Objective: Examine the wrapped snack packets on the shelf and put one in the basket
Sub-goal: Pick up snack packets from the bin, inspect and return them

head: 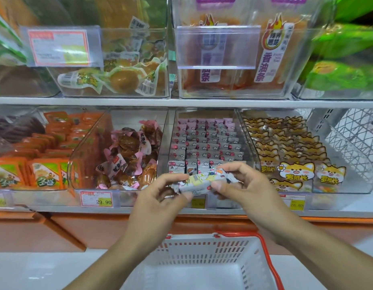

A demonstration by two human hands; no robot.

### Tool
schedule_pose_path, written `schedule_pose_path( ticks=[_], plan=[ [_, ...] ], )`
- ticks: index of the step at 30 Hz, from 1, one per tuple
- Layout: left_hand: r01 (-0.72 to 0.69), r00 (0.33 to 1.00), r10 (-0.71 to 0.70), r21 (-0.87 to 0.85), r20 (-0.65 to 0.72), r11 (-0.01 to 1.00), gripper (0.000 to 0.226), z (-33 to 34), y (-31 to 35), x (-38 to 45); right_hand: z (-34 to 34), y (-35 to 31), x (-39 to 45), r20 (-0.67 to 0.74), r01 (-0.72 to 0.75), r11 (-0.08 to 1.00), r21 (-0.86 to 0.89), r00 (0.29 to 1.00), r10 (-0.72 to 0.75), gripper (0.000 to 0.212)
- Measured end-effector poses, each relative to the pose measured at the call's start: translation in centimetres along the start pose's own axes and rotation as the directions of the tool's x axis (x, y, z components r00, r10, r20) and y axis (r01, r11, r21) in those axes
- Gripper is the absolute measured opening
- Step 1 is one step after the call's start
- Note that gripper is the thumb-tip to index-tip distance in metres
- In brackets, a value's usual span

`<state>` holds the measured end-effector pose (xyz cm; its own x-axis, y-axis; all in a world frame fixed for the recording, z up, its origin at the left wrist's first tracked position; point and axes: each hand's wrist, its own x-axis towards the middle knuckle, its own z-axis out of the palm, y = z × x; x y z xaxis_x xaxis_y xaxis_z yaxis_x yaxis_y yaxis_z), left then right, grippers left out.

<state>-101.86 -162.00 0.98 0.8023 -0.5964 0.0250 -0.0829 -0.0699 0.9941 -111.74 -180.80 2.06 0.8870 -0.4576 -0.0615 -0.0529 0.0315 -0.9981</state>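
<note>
The left hand (160,193) pinches one end of a wrapped snack packet (204,182), thumb under and fingers curled over the crimped edge. The packet lies level between the two hands, in front of the clear bin of matching packets (204,139) that sits just beyond the fingertips on the shelf. The right hand (242,185) grips the other end, its fingers (229,167) curled over the top and the thumb pressed on the near face.

This looks like the examining step: the packet is held up and turned for reading, though the print on it is too blurred to make out. The white basket (204,243) with its red handle sits below the wrists, and seems to hold nothing so far.

The next move likely calls for one hand to let go while the other carries the packet down and back toward the body, then releases it over the basket's open top.
</note>
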Motion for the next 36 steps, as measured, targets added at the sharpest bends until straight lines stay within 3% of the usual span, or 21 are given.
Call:
schedule_pose_path(
  ticks=[5, 9, 12, 15, 19, 23, 26, 29, 30, 32, 34, 36],
  plan=[
    [0.123, 0.992, -0.126, -0.168, -0.008, 0.978, 0.04, 0.1, -0.1, 0.0, -0.3, -0.4, 0.1, 0.068, -0.001, 1.0, -0.027, 0.998, 0.003, 0.041],
    [0.315, 0.948, -0.311, -0.295, 0.064, 0.902, 0.048, -0.2, -0.1, 0.3, -0.7, -0.7, 0.2, 0.192, 0.077, 0.987, -0.139, 0.98, -0.05, 0.063],
    [0.451, 0.891, -0.434, -0.363, 0.132, 0.816, 0.041, 0.1, 0.0, 0.3, -0.4, -0.5, 0.1, 0.227, 0.168, 0.971, -0.171, 0.966, -0.127, 0.052],
    [0.49, 0.87, -0.471, -0.365, 0.145, 0.792, 0.041, 0.1, -0.2, 0.3, -0.3, -0.3, 0.1, 0.233, 0.135, 0.982, -0.134, 0.967, -0.101, 0.04],
    [0.531, 0.845, -0.508, -0.379, 0.168, 0.758, 0.052, -0.2, -0.3, 0.5, -0.5, 0.2, 0.6, 0.277, 0.09, 0.992, -0.093, 0.959, -0.061, 0.042],
    [0.528, 0.846, -0.511, -0.372, 0.152, 0.763, 0.055, -0.1, -0.4, 0.8, -0.3, -0.1, 1.1, 0.231, 0.139, 0.985, -0.104, 0.967, -0.112, 0.039],
    [0.44, 0.894, -0.445, -0.265, 0.047, 0.858, 0.044, 0.0, -0.4, 0.9, -0.5, -0.6, 2.4, 0.114, 0.164, 0.986, -0.04, 0.981, -0.159, 0.032],
    [0.173, 0.984, -0.166, 0.144, -0.06, 0.974, 0.022, 0.7, -0.6, 0.7, -0.7, -0.6, 4.5, -0.151, 0.187, 0.971, -0.147, 0.966, -0.209, 0.022],
    [0.044, 0.998, -0.029, 0.3, -0.056, 0.953, 0.014, 1.0, -0.8, 0.6, -0.7, -0.5, 5.2, -0.226, 0.189, 0.958, -0.213, 0.945, -0.237, 0.023],
    [-0.182, 0.98, 0.191, 0.592, 0.049, 0.785, 0.009, 1.5, -1.0, 0.4, -0.4, -0.5, 6.5, -0.293, 0.195, 0.913, -0.358, 0.905, -0.309, 0.031],
    [-0.321, 0.943, 0.284, 0.7, 0.173, 0.638, 0.019, 1.9, -1.3, 0.4, 0.2, -0.6, 7.4, -0.263, 0.222, 0.85, -0.478, 0.887, -0.379, 0.034],
    [-0.349, 0.934, 0.289, 0.721, 0.211, 0.598, 0.033, 1.9, -1.8, 0.7, 0.9, -0.5, 8.1, -0.202, 0.251, 0.775, -0.58, 0.878, -0.435, 0.033]
  ],
)
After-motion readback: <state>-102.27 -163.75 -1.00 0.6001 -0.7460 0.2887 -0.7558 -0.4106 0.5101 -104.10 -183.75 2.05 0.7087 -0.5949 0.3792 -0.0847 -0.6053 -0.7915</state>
